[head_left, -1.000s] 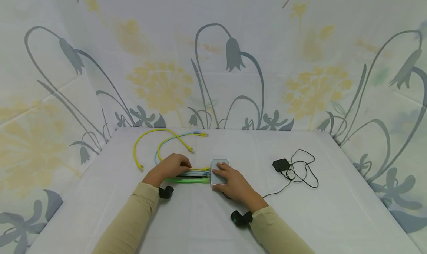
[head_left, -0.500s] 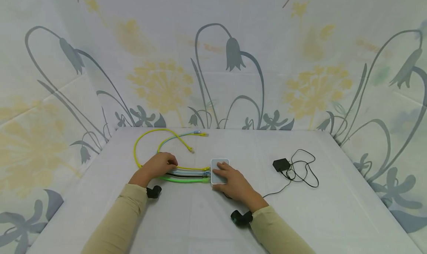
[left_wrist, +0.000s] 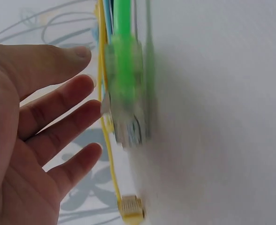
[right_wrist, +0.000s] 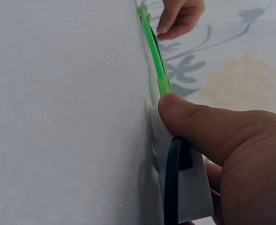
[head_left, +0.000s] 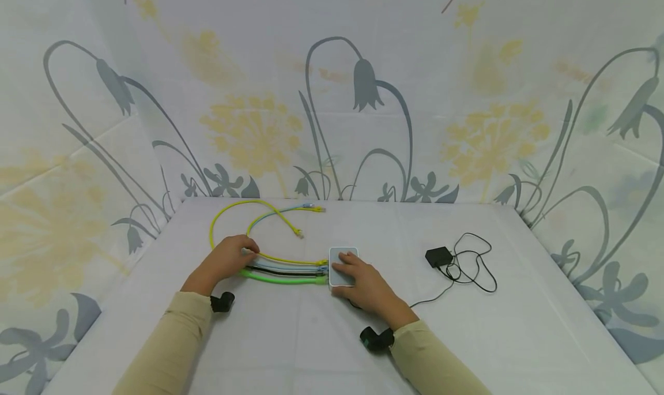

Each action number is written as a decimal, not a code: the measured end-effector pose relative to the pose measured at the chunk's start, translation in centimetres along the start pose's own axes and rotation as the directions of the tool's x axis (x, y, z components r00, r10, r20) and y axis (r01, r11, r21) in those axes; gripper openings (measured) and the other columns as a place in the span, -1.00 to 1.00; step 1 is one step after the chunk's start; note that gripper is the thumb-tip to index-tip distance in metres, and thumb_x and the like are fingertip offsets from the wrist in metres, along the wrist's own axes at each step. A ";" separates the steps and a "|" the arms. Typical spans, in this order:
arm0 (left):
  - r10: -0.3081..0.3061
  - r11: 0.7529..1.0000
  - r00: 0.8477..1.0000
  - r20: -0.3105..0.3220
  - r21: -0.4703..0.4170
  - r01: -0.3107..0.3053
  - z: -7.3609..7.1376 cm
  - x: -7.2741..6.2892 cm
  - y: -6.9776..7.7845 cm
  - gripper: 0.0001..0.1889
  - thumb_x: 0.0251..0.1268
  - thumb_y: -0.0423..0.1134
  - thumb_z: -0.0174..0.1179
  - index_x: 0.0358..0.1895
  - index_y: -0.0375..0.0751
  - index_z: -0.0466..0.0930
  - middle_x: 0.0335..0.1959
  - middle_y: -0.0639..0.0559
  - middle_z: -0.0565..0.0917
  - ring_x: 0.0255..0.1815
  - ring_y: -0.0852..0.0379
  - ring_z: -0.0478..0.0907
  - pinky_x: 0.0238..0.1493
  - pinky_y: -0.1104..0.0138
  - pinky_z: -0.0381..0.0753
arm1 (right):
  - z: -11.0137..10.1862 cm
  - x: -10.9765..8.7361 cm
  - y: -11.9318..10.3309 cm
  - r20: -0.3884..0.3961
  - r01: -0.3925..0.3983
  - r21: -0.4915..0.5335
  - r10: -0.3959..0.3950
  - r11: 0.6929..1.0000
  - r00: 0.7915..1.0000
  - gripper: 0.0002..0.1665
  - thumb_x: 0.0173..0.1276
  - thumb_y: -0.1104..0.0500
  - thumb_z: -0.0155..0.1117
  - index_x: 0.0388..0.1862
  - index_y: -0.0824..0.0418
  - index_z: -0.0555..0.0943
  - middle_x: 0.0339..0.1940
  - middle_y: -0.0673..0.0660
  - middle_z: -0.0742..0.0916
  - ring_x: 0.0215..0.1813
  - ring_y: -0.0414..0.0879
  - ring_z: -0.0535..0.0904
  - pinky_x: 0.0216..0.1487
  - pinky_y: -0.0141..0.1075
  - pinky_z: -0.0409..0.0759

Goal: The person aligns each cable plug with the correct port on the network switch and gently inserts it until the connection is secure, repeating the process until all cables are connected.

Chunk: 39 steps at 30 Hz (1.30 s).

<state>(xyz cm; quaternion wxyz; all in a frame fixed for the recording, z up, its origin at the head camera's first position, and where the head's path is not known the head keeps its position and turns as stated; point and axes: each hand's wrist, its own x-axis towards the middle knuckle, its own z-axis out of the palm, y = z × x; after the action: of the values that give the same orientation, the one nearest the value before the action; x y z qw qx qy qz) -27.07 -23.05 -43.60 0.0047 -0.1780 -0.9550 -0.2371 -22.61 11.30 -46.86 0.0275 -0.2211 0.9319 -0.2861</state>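
Note:
My right hand (head_left: pixel 365 282) holds a small white network switch (head_left: pixel 337 274) with a grey top, flat on the table; its thumb lies along the near side in the right wrist view. Yellow, light blue, black and green network cables run left from the switch, the green cable (head_left: pixel 290 281) nearest. My left hand (head_left: pixel 223 260) is at their left part, fingers loosely bent. In the left wrist view its thumb and fingertips stand apart beside the green cable's clear plug (left_wrist: pixel 128 93); whether a fingertip touches it I cannot tell. A black power cord (right_wrist: pixel 173 178) enters the switch's near side.
A black power adapter (head_left: pixel 439 257) lies to the right with its cord loosely coiled. Far left, a yellow cable (head_left: pixel 211 228) loops, its plug (head_left: pixel 298 233) pointing right. Blue and yellow cable ends (head_left: pixel 313 209) lie near the back edge. A flower-printed cloth (head_left: pixel 363 141) hangs behind the white table.
My left hand has slid leftward along the cables, away from the switch, uncovering more of their length. My right hand stays on the switch.

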 end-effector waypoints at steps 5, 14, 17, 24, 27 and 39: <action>-0.028 1.000 1.000 -0.008 0.011 0.028 -0.5 -0.6 -1.0 -0.85 0.30 -0.32 0.17 -0.15 -0.24 0.69 -0.11 -0.13 0.69 0.04 -0.18 0.58 0.04 0.00 0.54 | 0.0 0.0 0.1 -0.012 0.004 0.002 -0.004 1.000 1.000 -0.30 0.25 -0.12 0.37 0.35 0.01 0.49 0.49 0.07 0.38 0.56 0.07 0.15 0.42 0.12 0.25; -0.052 0.998 0.998 -0.031 0.041 0.053 -1.2 -1.6 -2.2 -0.81 0.31 -0.38 0.09 -0.14 -0.26 0.68 -0.05 -0.21 0.68 0.12 -0.27 0.54 0.10 -0.06 0.51 | 0.0 0.0 0.0 -0.013 0.004 0.003 -0.004 1.000 1.000 -0.30 0.25 -0.13 0.37 0.35 0.00 0.49 0.49 0.06 0.38 0.56 0.07 0.15 0.42 0.12 0.25; -0.050 0.996 0.998 -0.035 0.069 0.052 -1.4 -2.0 -2.5 -0.80 0.31 -0.43 0.08 -0.15 -0.25 0.69 -0.04 -0.23 0.68 0.11 -0.27 0.55 0.10 -0.06 0.51 | -0.1 -0.1 0.0 -0.007 0.000 0.008 0.000 1.000 1.000 -0.30 0.25 -0.13 0.36 0.35 0.00 0.48 0.50 0.06 0.37 0.56 0.06 0.14 0.43 0.12 0.24; -0.030 0.993 0.999 -0.023 0.114 0.033 -1.9 -2.6 -3.1 -0.75 0.27 -0.51 0.02 -0.18 -0.26 0.69 -0.04 -0.25 0.68 0.11 -0.30 0.54 0.11 -0.08 0.50 | -0.1 0.0 0.0 -0.002 0.002 0.003 -0.002 1.000 1.000 -0.31 0.26 -0.13 0.36 0.35 0.00 0.48 0.50 0.07 0.37 0.57 0.06 0.13 0.44 0.12 0.23; -0.045 0.993 0.999 -0.008 0.113 0.046 -2.0 -2.7 -3.3 -0.76 0.24 -0.51 0.04 -0.18 -0.25 0.69 -0.04 -0.24 0.68 0.10 -0.29 0.55 0.10 -0.07 0.50 | 0.0 0.0 0.0 0.000 -0.005 0.006 0.005 1.000 1.000 -0.30 0.26 -0.13 0.36 0.36 -0.01 0.48 0.50 0.06 0.37 0.57 0.06 0.13 0.43 0.11 0.24; -0.057 0.986 0.998 -0.003 0.157 0.057 -2.2 -2.9 -4.4 -0.70 0.17 -0.58 -0.02 -0.21 -0.30 0.70 -0.15 -0.22 0.71 0.03 -0.26 0.58 0.08 -0.05 0.52 | -0.1 0.0 0.0 -0.007 -0.004 0.019 0.004 1.000 1.000 -0.31 0.25 -0.12 0.37 0.35 0.01 0.49 0.49 0.07 0.38 0.56 0.07 0.14 0.42 0.11 0.27</action>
<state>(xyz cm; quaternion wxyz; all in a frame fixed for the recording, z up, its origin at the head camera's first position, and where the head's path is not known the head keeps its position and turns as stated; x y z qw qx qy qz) -26.00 -28.65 -43.85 0.0111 -0.1501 -0.9754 -0.1610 -22.59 11.33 -46.81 0.0270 -0.2179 0.9298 -0.2955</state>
